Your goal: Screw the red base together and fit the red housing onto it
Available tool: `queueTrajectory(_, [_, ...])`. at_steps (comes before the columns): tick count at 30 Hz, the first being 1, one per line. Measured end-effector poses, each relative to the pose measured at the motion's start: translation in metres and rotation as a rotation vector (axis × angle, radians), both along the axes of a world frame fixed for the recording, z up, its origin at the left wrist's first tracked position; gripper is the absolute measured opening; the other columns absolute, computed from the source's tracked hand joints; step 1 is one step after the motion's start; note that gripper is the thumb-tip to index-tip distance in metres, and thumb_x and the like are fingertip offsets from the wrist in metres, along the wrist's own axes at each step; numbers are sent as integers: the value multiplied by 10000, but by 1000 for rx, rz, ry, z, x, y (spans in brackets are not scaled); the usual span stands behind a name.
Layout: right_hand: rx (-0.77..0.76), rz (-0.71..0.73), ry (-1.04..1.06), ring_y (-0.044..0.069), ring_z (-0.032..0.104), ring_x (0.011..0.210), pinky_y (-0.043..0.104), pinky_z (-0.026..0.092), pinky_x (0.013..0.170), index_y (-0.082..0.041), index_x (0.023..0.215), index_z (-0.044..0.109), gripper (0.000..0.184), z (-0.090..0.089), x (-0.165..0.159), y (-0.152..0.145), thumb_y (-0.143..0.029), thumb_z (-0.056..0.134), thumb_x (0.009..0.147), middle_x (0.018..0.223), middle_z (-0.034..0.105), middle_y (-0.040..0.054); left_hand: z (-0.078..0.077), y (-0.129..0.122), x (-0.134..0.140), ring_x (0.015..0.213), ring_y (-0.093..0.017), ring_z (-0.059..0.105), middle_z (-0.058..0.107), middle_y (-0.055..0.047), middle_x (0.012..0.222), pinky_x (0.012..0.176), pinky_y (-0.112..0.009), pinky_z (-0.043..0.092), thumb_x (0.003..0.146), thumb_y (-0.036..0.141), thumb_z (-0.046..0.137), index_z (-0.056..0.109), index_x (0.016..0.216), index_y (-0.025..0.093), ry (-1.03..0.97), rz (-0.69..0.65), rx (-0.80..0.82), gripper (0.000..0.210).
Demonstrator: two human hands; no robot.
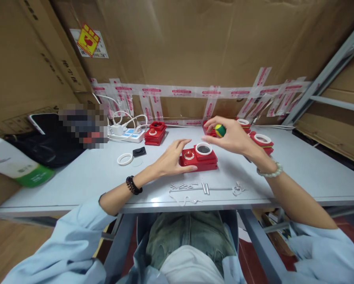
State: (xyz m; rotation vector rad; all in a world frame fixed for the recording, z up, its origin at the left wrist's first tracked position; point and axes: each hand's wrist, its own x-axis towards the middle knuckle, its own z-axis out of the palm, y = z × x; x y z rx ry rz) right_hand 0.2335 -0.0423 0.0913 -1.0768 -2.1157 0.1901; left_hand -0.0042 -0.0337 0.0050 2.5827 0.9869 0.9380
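Left fingers (pixel 183 146) press the red housing (pixel 198 159) flat to the bench (pixel 298 173), steadying it, while right fingers (pixel 214 132) above pinch a yellow-green screwdriver handle (pixel 220 130).

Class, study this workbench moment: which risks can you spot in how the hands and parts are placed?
1. The loose screws lie close to the table's front edge; a sweeping forearm could knock them off.
2. The right hand pinches the green-and-yellow piece only at the fingertips; it might slip.
3. The left hand merely rests on the red box, which might slide.
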Motion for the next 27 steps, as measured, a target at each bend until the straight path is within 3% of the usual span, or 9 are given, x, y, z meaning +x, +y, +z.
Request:
queueTrajectory(2, [-160, 54, -101, 265, 674, 1020, 404, 522, 899, -193, 1088, 693, 451, -11, 3, 2, -469, 753, 736, 1131, 722, 85, -3, 3, 0, 1267, -363, 554, 538, -213, 1410, 1063, -556, 450, 743, 611, 729, 364, 1478, 154, 54, -6, -121, 939])
queueTrajectory(4, [-263, 95, -154, 279, 669, 1060, 407, 523, 925, -178, 1159, 685, 580, -21, 4, 5, -517, 772, 697, 1185, 710, 100, -3, 5, -1, 1203, -344, 609, 600, -196, 1355, 1029, -518, 484, 763, 581, 724, 428, 1441, 145, 63, -13, -186, 859])
queueTrajectory(7, [-263, 107, -194, 296, 662, 1073, 422, 517, 940, -156, 1206, 678, 670, -30, 4, 7, -561, 769, 680, 1196, 702, 118, 0, 5, -2, 1147, -314, 643, 649, -182, 1298, 1006, -469, 505, 745, 529, 758, 545, 1338, 122, 47, -24, -189, 750])
queueTrajectory(15, [-202, 86, -114, 251, 672, 882, 375, 526, 776, -199, 945, 735, 455, -29, 4, 8, -548, 794, 659, 966, 728, 78, 0, 8, -4, 1198, -299, 619, 641, -154, 1326, 1055, -487, 462, 737, 546, 772, 560, 1320, 155, -31, -47, -160, 733])
queueTrajectory(19, [-162, 55, -11, 232, 657, 880, 363, 521, 767, -205, 926, 721, 441, -20, 7, 4, -534, 812, 647, 960, 723, 67, 2, 9, -5, 1309, -303, 537, 533, -169, 1447, 1085, -481, 431, 768, 539, 743, 440, 1422, 195, -181, -52, -57, 799])
queueTrajectory(22, [-108, -26, 135, 208, 643, 810, 356, 516, 728, -210, 884, 728, 400, -12, 13, 3, -514, 822, 640, 917, 717, 51, 5, 7, -4, 1325, -309, 505, 467, -189, 1488, 1018, -457, 474, 766, 519, 739, 352, 1463, 190, -269, 8, -11, 862])
queueTrajectory(24, [-121, -96, 274, 180, 620, 709, 337, 502, 646, -213, 874, 732, 374, -9, 17, 3, -510, 807, 659, 832, 703, 37, 7, 5, -2, 1276, -297, 534, 510, -177, 1436, 966, -442, 499, 788, 484, 723, 396, 1423, 190, -278, 19, 2, 772])
queueTrajectory(27, [-157, -161, 417, 149, 560, 590, 307, 452, 538, -207, 860, 732, 364, -11, 22, 8, -503, 803, 662, 692, 655, 14, 8, 1, 9, 1230, -280, 552, 567, -147, 1331, 1010, -465, 471, 827, 430, 704, 531, 1293, 200, -179, -81, 91, 548])
